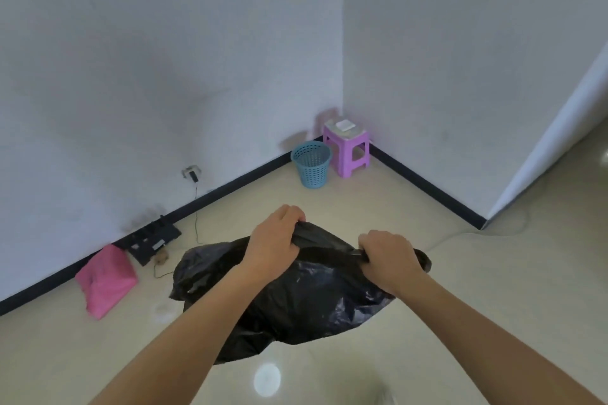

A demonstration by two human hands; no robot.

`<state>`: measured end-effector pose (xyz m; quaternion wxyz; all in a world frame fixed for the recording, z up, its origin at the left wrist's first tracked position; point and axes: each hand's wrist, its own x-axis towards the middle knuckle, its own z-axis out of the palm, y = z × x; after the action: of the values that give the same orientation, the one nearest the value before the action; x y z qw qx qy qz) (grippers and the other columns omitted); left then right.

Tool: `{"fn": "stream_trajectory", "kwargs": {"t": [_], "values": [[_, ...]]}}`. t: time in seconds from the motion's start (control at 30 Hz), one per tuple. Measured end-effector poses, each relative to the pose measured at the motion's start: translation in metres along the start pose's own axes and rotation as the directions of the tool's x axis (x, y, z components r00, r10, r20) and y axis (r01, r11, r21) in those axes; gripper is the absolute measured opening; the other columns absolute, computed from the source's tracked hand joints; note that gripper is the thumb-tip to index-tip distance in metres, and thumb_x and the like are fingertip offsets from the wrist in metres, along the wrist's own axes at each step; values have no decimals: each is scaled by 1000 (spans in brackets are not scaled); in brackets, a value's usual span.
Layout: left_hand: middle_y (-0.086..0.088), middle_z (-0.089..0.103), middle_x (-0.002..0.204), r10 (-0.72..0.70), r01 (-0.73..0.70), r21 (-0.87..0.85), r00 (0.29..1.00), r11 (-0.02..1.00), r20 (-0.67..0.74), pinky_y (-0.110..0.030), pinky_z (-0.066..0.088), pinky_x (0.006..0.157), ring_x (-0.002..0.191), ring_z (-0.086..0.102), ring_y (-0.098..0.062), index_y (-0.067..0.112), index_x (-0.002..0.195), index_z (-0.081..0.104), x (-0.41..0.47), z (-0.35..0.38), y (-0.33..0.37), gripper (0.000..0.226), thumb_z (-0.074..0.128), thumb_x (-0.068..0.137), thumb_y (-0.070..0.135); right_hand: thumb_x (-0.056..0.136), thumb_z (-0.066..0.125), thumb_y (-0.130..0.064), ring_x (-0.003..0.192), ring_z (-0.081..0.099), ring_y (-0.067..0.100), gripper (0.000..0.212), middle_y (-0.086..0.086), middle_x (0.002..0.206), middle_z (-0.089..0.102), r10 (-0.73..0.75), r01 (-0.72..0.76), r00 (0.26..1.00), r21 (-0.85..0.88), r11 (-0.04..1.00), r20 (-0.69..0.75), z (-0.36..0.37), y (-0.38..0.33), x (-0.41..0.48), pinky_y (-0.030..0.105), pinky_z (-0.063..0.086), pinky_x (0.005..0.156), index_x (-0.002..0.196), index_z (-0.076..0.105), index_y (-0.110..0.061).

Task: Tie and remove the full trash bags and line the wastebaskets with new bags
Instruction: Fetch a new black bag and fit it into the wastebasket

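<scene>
Above the floor (444, 322), we hold the black trash bag (296, 299) by its top edge: left hand (274, 237) and right hand (390, 256) each clenched around gathered plastic. Ahead, in the corner, a blue wastebasket (311, 164) stands unlined just beside a purple stool (348, 149). Along the left wall (131, 76) lie a pink bag (105, 279) and a black device (153, 238), well apart from the wastebasket.

Glossy floor (427, 322), blue wastebasket (311, 164), purple stool (348, 149)
</scene>
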<state>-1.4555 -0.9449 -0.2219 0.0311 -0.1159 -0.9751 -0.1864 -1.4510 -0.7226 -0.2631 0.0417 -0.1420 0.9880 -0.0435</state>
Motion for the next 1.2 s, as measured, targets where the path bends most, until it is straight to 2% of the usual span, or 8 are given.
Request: {"fn": "stream_trajectory", "kwargs": {"t": [0.13,0.37,0.5,0.6,0.8,0.97,1.07,1.2], "values": [[6,54,122,-16,8,155,999,988,49,-26,46,96,103,55,-11,25,124,51,107,14,-4,34,64,93,23,96,53,-34,74,55,16,12,-2,90,54,83,-83,996,56,995,-10,-20,79,91,28,45,67,97,57,-22],[7,56,123,-216,213,242,976,947,-11,-25,46,84,102,55,-13,26,126,53,228,16,-35,29,53,97,23,94,59,-32,67,55,10,13,-5,77,55,145,-133,986,136,982,-83,-78,165,244,26,53,69,93,49,-24],[5,62,106,-385,379,235,923,895,-23,-21,39,69,84,56,-12,22,115,56,299,35,-71,18,46,100,25,93,63,-29,70,60,11,26,-4,84,59,179,-157,981,234,960,-79,-78,196,321,28,57,73,108,42,-24],[3,60,92,-467,460,166,884,873,5,-23,42,68,77,57,-13,20,111,53,367,56,-92,15,42,102,23,95,60,-32,77,63,13,24,-4,90,62,180,-165,982,215,962,-50,-61,210,388,24,52,73,111,43,-25],[-1,60,102,-427,438,-48,891,898,156,-24,45,76,86,55,-12,19,110,52,522,83,-127,14,46,99,27,100,47,-35,75,63,17,22,-1,82,63,196,-201,979,154,967,49,-45,225,543,33,57,76,87,57,-20],[6,49,101,-312,336,-36,904,941,292,-18,40,68,85,49,-11,24,104,48,632,67,-154,35,72,81,34,96,56,-40,83,63,17,21,-3,97,59,114,-114,993,186,976,13,-67,240,648,30,54,75,102,53,-21],[5,46,94,-361,370,-3,908,929,213,-19,44,67,84,50,-11,25,97,46,692,63,-178,34,72,81,41,86,60,-63,87,59,15,49,-3,105,52,-6,3,999,98,995,34,-66,251,698,28,54,75,109,46,-21],[4,51,71,-502,485,162,861,859,81,-25,40,61,64,54,-15,16,78,53,766,83,-220,19,51,95,26,90,52,-66,87,57,15,49,0,108,52,77,-82,996,120,989,52,-44,269,778,24,46,73,103,46,-20]]}}
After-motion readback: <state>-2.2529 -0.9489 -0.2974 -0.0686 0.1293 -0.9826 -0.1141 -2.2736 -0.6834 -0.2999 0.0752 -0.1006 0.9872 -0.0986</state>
